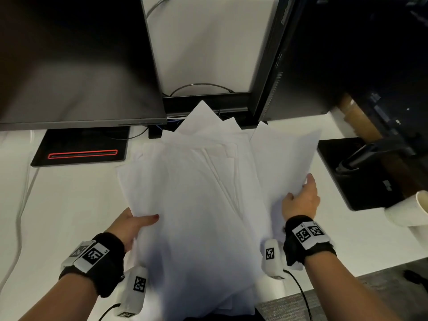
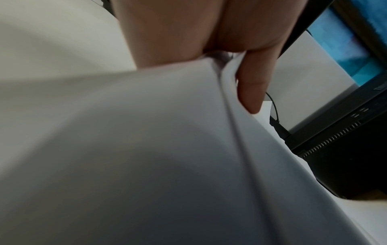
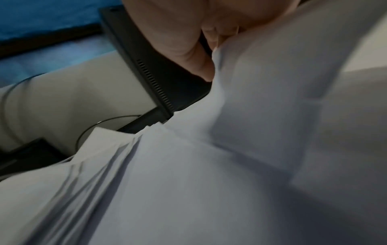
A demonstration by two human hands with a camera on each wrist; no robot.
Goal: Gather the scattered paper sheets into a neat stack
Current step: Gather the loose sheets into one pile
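Note:
A loose, fanned bundle of white paper sheets (image 1: 196, 186) is lifted at a slant over the white desk (image 1: 69, 205), its corners splayed toward the monitors. My left hand (image 1: 134, 224) grips the bundle's left edge, thumb on top and fingers hidden under the paper. My right hand (image 1: 301, 200) holds the right edge, thumb on top of the sheets. In the left wrist view the thumb (image 2: 253, 86) presses on the paper sheets (image 2: 146, 149). In the right wrist view the hand (image 3: 184, 41) pinches the staggered paper sheets (image 3: 209, 165).
Two dark monitors (image 1: 76, 61) (image 1: 347, 54) stand at the back, with a black base (image 1: 81, 147) at the left. Another black stand (image 1: 361, 172) and a white paper cup (image 1: 410, 212) lie at the right. Cables (image 1: 201, 88) run behind. The desk's front edge (image 1: 370, 267) is near.

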